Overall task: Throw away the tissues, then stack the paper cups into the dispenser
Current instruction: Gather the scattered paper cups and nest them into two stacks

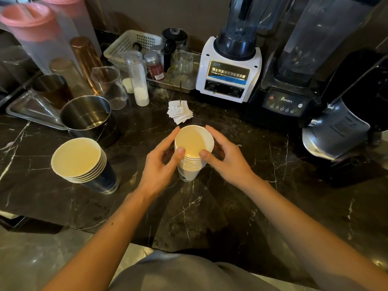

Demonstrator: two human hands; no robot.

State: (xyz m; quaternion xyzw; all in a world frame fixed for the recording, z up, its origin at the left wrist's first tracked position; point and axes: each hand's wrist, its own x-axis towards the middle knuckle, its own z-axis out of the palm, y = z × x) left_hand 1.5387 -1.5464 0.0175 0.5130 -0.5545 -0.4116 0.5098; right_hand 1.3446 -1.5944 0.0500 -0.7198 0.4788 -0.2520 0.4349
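Paper stack (pixel 192 153): nested cups, mouth up, standing mid-counter (pixel 210 206) between my two hands.
Left hand (pixel 159 164): curled round the stack's left side, thumb on the near rims, forefinger reaching along the far side.
Right hand (pixel 226 160): mirrors it on the right, thumb on the near rims, fingers bent round the wall.
Second stack (pixel 81 162): shorter and dark-walled, it appears to lean; it is well apart to the left, near the pot (pixel 88 116).
Dispenser: not in view. I see no tissues either, only receipts (pixel 179 112) on a spike just behind the stack.
Step, as I judge it: squaring the nested cups before carrying them off.
How I'd do it: hold low on the walls, not the rims, which crush easily. Press evenly from both sides so the cups seat straight, then lift straight up with one hand under the base.
Edges: the counter's front edge runs under my forearms, so I wouldn't drag the stack toward me.
Room: bare counter lies to the right of the stack and in front of it. Behind, the spike and the white blender (pixel 228 78) crowd in. To the left, the pot and second stack narrow the path.
Risk: a careless left elbow could tip the second stack.
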